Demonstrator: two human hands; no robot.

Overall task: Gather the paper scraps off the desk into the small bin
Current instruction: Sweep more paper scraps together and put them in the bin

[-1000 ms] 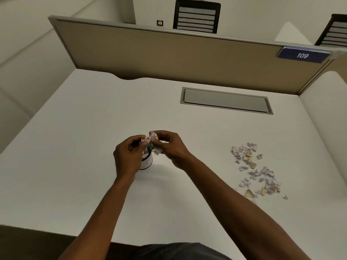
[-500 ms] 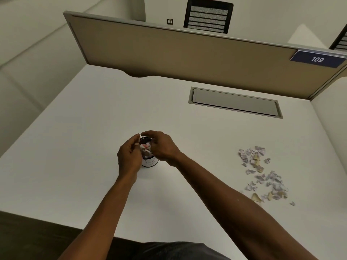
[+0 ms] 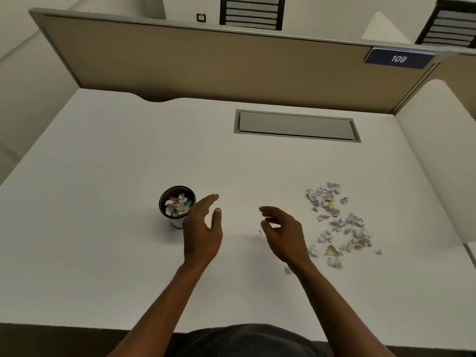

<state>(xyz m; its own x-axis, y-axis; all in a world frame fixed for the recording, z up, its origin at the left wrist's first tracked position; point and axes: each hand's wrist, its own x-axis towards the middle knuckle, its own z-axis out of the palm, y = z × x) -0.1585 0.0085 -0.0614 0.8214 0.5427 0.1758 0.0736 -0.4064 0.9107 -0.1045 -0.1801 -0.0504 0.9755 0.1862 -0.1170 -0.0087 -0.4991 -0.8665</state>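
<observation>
Hands empty: left hand (image 3: 203,233) and right hand (image 3: 283,233) grip released above white bench (image 3: 103,228). Small dark round bin (image 3: 177,205) part-filled. Next: reach right to lilac-and-tan paper scraps (image 3: 337,222).

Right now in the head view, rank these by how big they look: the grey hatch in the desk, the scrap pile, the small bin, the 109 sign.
1. grey hatch
2. scrap pile
3. 109 sign
4. small bin

The sign and bin look close in size, and the sign sits farther from the camera, so that order is unsure.
</observation>
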